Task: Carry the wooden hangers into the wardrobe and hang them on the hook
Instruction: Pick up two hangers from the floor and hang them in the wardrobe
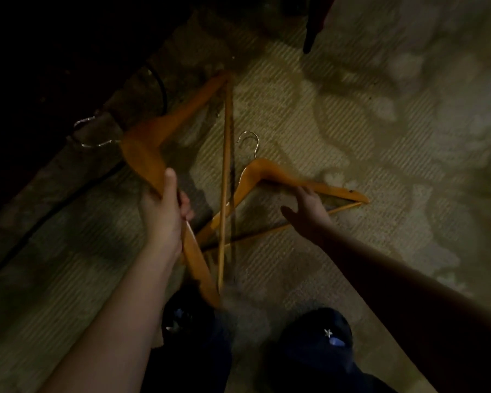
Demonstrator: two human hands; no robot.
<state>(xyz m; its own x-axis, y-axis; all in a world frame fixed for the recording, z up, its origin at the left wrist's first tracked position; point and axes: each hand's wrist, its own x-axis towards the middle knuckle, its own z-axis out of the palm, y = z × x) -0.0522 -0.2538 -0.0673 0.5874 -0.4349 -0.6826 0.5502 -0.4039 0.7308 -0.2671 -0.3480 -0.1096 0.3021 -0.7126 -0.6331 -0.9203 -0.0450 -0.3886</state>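
Two orange wooden hangers show in the dim head view. My left hand (165, 211) grips the shoulder of the first hanger (142, 154), which is lifted and tilted, its metal hook (90, 131) pointing left toward dark furniture. The second hanger (270, 173) lies flat on the carpet with its metal hook (250, 141) pointing away from me. My right hand (306, 207) reaches down onto the second hanger's right arm, fingers over the wood; whether they are curled round it I cannot tell. The first hanger's bar crosses over the second hanger.
Patterned beige carpet (352, 123) covers the floor. Dark furniture (54, 52) fills the upper left, with a black cable (54, 205) running along its base. A dark object (312, 29) hangs at the top. My dark trouser knees (312, 350) sit at the bottom.
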